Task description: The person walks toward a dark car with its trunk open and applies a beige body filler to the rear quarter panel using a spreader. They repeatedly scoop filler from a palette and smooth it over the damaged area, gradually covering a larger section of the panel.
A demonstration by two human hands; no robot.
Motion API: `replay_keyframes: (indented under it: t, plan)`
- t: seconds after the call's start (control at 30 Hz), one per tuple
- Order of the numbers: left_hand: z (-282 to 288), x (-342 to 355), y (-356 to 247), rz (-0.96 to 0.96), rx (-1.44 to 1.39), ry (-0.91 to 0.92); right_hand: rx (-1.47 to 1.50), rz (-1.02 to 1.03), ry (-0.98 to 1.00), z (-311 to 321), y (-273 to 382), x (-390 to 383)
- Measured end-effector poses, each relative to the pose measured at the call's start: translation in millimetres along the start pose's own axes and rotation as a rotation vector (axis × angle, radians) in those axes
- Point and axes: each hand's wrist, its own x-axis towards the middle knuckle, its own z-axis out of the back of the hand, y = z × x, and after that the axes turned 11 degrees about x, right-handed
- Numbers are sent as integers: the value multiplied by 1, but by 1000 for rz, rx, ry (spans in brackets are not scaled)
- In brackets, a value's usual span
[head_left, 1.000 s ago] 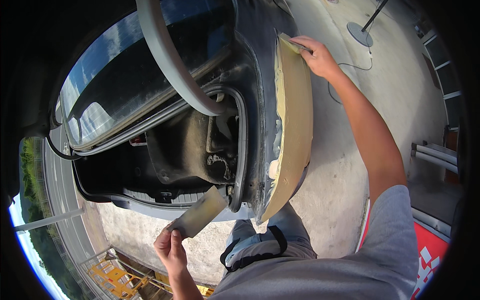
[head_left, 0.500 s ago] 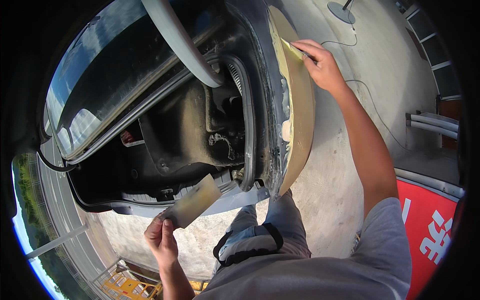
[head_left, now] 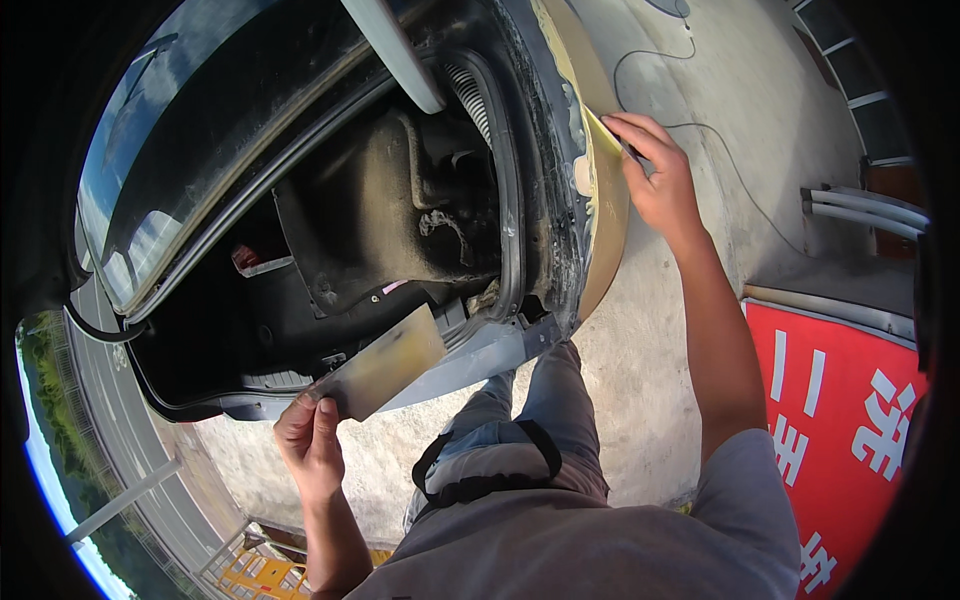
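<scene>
Right hand (head_left: pixel 662 180): fingers closed on a small spreader (head_left: pixel 603 132) — blade pressed flat to the filler-coated car body panel (head_left: pixel 607 215).
Left hand (head_left: pixel 312 437): grips the filler-smeared mixing board (head_left: pixel 385 362) — held low, clear of the open boot (head_left: pixel 380 230).

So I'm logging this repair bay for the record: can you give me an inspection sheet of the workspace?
Surface: car panel, tan filler coat.
Job's things: spreader against panel; flat smeared board.
Clutter: nothing seen.
Grippers: right hand presses spreader; left hand grips board's end.
Cables: thin cord lies on concrete floor.
Surroundings: open boot, red sign, metal rails.
</scene>
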Motion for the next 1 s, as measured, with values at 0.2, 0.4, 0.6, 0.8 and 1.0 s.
replay_keyframes:
  t: [0.2,0.4,0.6,0.8,1.0]
  plan:
    - [6,1,2,-51,19,45,-61,-4,-83,-13,26,-45]
    - [13,1,2,-71,5,89,-117,17,-184,-32,52,-84]
    - [17,2,3,-81,26,110,-173,51,-301,-55,72,-112]
    - [12,7,0,-75,-26,160,-206,-55,-379,-78,88,-144]
    - [2,11,-4,-106,-22,178,-194,6,-444,-101,88,-176]
